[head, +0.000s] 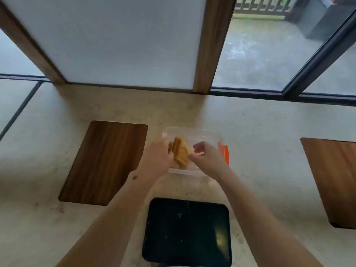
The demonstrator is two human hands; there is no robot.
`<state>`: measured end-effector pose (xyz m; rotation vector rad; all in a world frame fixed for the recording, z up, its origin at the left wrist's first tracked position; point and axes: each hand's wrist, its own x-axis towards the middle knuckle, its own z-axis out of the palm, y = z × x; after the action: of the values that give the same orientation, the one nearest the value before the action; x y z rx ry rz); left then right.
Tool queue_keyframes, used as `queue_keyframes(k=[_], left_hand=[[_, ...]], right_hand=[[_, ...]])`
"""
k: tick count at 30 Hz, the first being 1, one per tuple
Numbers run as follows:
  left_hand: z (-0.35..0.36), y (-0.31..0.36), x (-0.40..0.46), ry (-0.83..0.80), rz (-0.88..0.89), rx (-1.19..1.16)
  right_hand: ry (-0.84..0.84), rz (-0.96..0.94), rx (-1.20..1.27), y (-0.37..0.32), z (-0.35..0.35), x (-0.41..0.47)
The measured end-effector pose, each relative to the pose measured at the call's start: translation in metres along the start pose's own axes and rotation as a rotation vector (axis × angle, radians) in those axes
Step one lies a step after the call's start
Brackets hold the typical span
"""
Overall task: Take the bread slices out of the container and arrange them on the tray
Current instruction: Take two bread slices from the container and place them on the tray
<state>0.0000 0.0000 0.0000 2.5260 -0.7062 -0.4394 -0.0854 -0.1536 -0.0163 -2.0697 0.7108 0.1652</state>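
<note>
A clear plastic container (204, 134) with an orange clip on its right side sits on the pale counter ahead of me. Golden-brown bread slices (180, 153) stand on edge inside it. My left hand (158, 157) is at the container's left side, fingers closed against the slices. My right hand (207, 156) is just right of the slices, fingers curled and touching their edge. A black tray (186, 231) lies bare on the counter near me, below the container. The frame is blurred, so the exact grip is hard to make out.
A dark wooden board (104, 162) lies left of the container and a lighter wooden board (335, 180) lies at the right edge. Frosted panels and a window run along the counter's back edge.
</note>
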Motion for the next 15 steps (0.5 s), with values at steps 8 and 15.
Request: queue_keyframes(k=[8, 15], left_hand=[[0.031, 0.020, 0.065, 0.024, -0.190, 0.122], [0.050, 0.010, 0.087, 0.036, -0.258, 0.181]], right_hand=[[-0.294, -0.021, -0.351, -0.001, 0.028, 0.061], [-0.231, -0.067, -0.325, 0.007, 0.040, 0.075]])
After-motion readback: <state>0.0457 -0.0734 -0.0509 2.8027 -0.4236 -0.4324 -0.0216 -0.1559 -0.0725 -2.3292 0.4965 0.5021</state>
